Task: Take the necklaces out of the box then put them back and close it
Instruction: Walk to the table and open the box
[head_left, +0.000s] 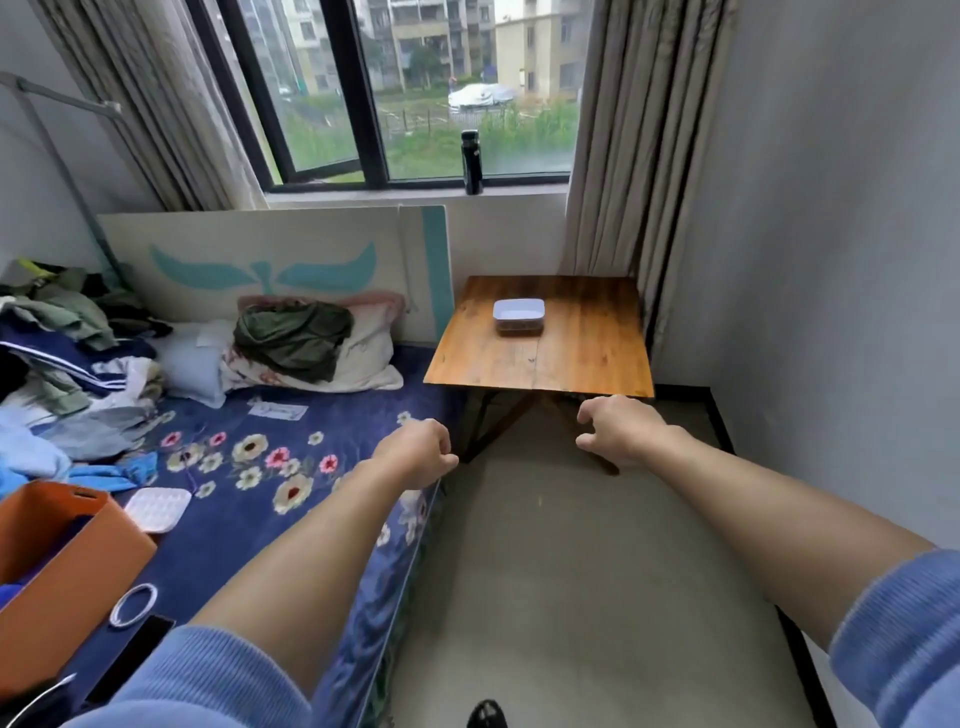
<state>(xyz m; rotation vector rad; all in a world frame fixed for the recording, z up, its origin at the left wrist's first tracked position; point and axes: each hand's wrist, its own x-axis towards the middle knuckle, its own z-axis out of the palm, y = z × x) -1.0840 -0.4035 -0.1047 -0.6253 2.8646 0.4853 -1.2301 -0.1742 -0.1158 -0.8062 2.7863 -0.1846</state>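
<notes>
At centre right we see a table of varnished wood planks with a soft sheen. On it, the box looks like smooth plastic, white on top with see-through sides. At lower left the bedsheet is matt printed cloth. Our sleeves are ribbed knit.

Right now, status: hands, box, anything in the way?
Left hand, right hand empty, loosely curled, short of table. Box lidded, alone on table. Nothing blocking.
</notes>
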